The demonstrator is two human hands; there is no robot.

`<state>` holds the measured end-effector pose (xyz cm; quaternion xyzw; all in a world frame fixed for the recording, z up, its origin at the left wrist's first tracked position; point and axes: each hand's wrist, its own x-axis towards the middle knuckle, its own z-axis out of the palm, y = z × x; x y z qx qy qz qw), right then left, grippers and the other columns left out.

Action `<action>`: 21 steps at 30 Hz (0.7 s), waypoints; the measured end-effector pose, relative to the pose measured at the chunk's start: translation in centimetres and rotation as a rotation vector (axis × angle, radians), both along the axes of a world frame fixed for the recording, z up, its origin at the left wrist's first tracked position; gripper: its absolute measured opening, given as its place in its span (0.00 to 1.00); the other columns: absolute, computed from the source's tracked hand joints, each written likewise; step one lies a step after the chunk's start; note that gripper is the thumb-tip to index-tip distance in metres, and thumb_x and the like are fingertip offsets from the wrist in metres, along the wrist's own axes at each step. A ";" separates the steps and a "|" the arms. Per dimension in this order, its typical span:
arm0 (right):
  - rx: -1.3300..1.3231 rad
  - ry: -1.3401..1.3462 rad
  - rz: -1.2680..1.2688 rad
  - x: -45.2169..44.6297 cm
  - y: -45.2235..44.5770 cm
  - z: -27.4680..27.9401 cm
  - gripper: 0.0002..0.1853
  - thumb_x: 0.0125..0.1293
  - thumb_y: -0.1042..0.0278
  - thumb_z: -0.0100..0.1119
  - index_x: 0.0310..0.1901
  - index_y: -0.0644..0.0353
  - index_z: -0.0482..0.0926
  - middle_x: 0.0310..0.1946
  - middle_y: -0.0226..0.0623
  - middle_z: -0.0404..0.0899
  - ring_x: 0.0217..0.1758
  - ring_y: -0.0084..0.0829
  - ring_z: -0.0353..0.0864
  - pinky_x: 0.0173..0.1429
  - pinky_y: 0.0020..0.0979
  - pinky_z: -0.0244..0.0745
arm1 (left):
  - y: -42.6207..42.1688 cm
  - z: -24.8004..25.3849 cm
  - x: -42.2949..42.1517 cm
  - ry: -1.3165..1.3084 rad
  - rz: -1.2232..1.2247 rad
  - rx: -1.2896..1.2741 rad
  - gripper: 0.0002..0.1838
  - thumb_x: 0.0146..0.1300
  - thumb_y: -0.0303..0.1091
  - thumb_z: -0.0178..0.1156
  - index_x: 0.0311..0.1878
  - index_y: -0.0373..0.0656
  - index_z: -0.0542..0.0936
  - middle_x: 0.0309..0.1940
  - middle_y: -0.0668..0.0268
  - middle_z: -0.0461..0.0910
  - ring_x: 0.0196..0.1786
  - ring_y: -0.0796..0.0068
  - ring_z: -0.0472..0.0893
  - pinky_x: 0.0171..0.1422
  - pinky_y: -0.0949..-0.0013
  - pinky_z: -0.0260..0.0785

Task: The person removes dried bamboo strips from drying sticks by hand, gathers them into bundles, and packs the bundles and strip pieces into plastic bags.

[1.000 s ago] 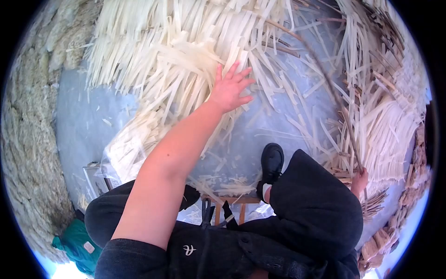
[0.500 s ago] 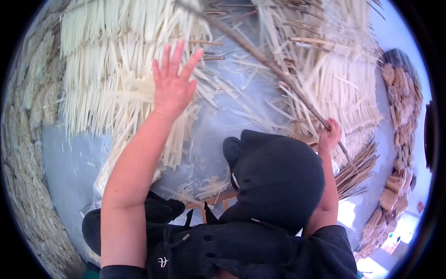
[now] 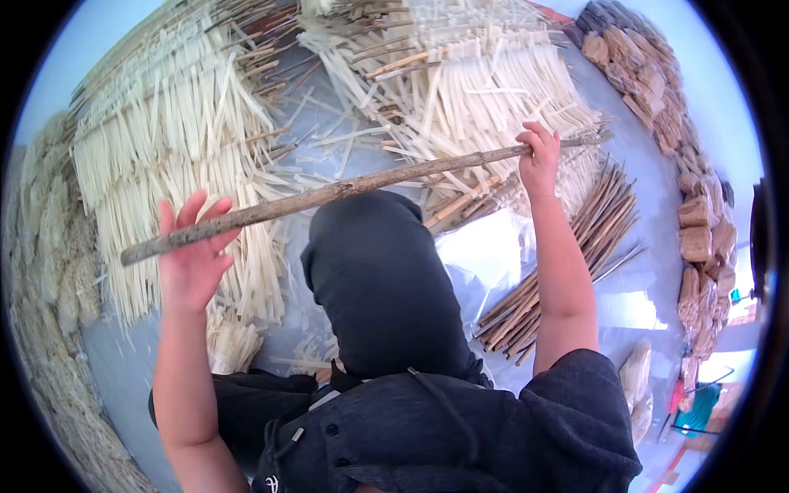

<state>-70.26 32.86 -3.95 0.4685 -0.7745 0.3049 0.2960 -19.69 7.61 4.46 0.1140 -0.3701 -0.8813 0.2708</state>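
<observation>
A long, rough wooden stick [image 3: 353,187] lies nearly level across the front of me, its thicker end to the left. The fingers of my right hand [image 3: 539,167] are closed around it near its thinner end. Near the thick end, my left hand [image 3: 191,275] has its fingers spread and stretched out behind the stick, with the thumb apart. Whether that palm touches the wood I cannot tell. Beyond the stick are pale flat strips hung in rows on sticks, one layered heap [image 3: 152,156] at left and another [image 3: 493,82] at right.
A bundle of thin sticks [image 3: 604,209] lies beside my right forearm, near clear plastic sheeting [image 3: 485,251]. Stacked brown bundles [image 3: 649,74] line the right side. Pale fibrous material [image 3: 49,246] stands along the left. Loose strips litter the grey floor [image 3: 316,148].
The stick has swung from a steep diagonal to nearly level, and its thick end has come down to my left hand. My left hand has moved left and nearer; my right hand has risen.
</observation>
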 end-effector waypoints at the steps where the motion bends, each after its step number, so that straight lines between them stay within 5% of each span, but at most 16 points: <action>1: -0.011 0.007 -0.011 -0.5 0.7 0.9 0.14 0.50 0.86 0.52 0.33 0.51 0.77 0.49 0.29 0.78 0.56 0.39 0.74 0.73 0.54 0.50 | 1.6 2.2 0.4 0.015 -0.068 0.052 0.28 0.74 0.51 0.42 0.64 0.39 0.72 0.62 0.49 0.72 0.49 0.62 0.83 0.45 0.61 0.82; 3: -0.018 0.005 -0.010 -1.1 1.9 2.0 0.13 0.50 0.86 0.52 0.32 0.52 0.77 0.49 0.29 0.78 0.56 0.40 0.74 0.73 0.54 0.52 | 3.4 3.8 1.4 0.024 -0.142 0.095 0.27 0.74 0.49 0.44 0.66 0.40 0.70 0.60 0.48 0.73 0.46 0.62 0.85 0.43 0.62 0.83; 6: -0.023 0.027 -0.060 -2.4 4.3 2.9 0.12 0.51 0.85 0.53 0.31 0.53 0.77 0.50 0.32 0.79 0.57 0.42 0.74 0.71 0.52 0.57 | 4.9 5.7 2.7 0.034 -0.602 -0.263 0.25 0.72 0.41 0.50 0.68 0.39 0.67 0.58 0.47 0.75 0.41 0.68 0.85 0.39 0.69 0.81; 7: -0.015 0.048 -0.084 -2.9 5.2 3.0 0.12 0.51 0.84 0.54 0.31 0.53 0.77 0.50 0.32 0.79 0.57 0.42 0.74 0.70 0.51 0.59 | 6.6 7.4 2.6 -0.263 -0.648 -0.275 0.25 0.70 0.38 0.54 0.67 0.38 0.69 0.57 0.50 0.77 0.37 0.73 0.83 0.37 0.73 0.78; 11: -0.112 -0.031 -0.184 -2.6 7.7 4.5 0.12 0.56 0.82 0.55 0.39 0.54 0.80 0.56 0.42 0.75 0.58 0.47 0.74 0.69 0.46 0.62 | 11.9 9.7 0.9 -0.961 -0.655 -0.475 0.23 0.69 0.31 0.58 0.65 0.34 0.70 0.43 0.65 0.81 0.29 0.86 0.72 0.34 0.81 0.67; 12: -0.118 -0.028 -0.193 -3.1 7.9 4.6 0.12 0.56 0.82 0.55 0.39 0.54 0.80 0.56 0.42 0.75 0.58 0.47 0.74 0.69 0.46 0.62 | 13.2 9.8 0.3 -0.849 -0.596 -0.553 0.21 0.69 0.33 0.58 0.63 0.36 0.73 0.33 0.75 0.76 0.30 0.89 0.68 0.35 0.82 0.63; 15: -0.494 0.101 -0.436 -3.6 8.8 5.6 0.16 0.64 0.79 0.53 0.53 0.59 0.76 0.62 0.50 0.70 0.58 0.45 0.76 0.64 0.42 0.69 | 14.6 9.8 -1.2 -0.830 -0.566 -0.667 0.19 0.69 0.33 0.58 0.60 0.38 0.75 0.30 0.77 0.74 0.31 0.89 0.68 0.36 0.81 0.63; 17: -1.167 -1.064 0.054 0.7 9.2 8.1 0.21 0.71 0.69 0.49 0.64 0.65 0.67 0.60 0.54 0.72 0.56 0.42 0.79 0.57 0.39 0.76 | 15.9 9.2 -3.5 -0.773 -0.558 -0.702 0.18 0.69 0.33 0.58 0.59 0.38 0.76 0.29 0.77 0.73 0.31 0.89 0.68 0.36 0.81 0.63; 21: -0.656 -1.373 0.580 16.5 9.3 8.9 0.25 0.69 0.67 0.50 0.67 0.60 0.62 0.50 0.49 0.80 0.51 0.40 0.82 0.55 0.39 0.79 | 19.5 6.6 -10.0 -0.554 -0.561 -0.677 0.17 0.69 0.34 0.58 0.57 0.38 0.77 0.29 0.75 0.73 0.30 0.88 0.68 0.36 0.80 0.63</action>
